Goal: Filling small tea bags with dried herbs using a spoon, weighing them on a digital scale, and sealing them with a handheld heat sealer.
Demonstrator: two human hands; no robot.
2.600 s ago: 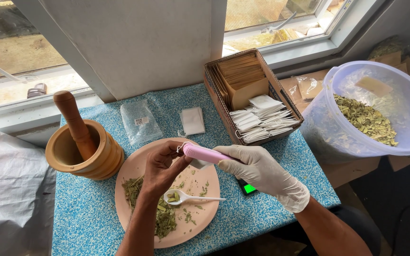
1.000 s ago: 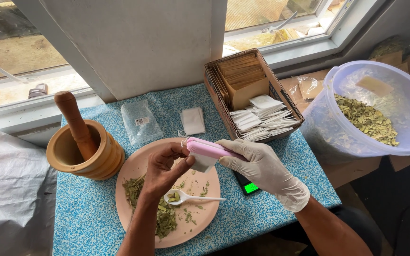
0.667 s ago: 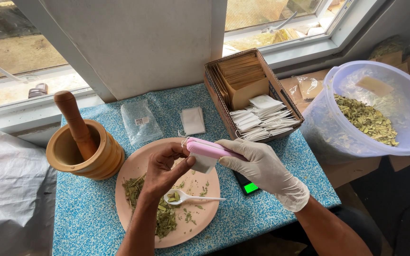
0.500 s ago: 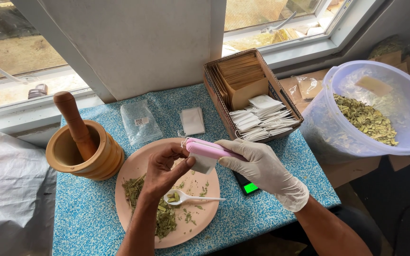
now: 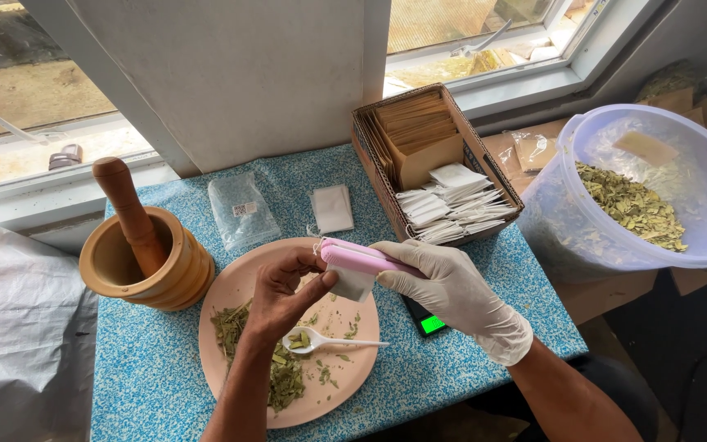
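The left hand [image 5: 281, 296], bare, has its grip pinched on a small white tea bag [image 5: 352, 282] above the pink plate [image 5: 239, 278]; the gloved right hand [image 5: 443, 288] grips a pink sealer [image 5: 353, 258] closed across the bag's top. From the left, a wooden mortar [image 5: 165, 274] with its pestle [image 5: 128, 213] stands on the blue speckled table [image 5: 149, 385]. On the plate lie crushed leaves [image 5: 284, 381] and a white spoon [image 5: 325, 341]. Further right are a cardboard box [image 5: 378, 176] of bags, then a plastic bucket [image 5: 697, 245] of dried leaves.
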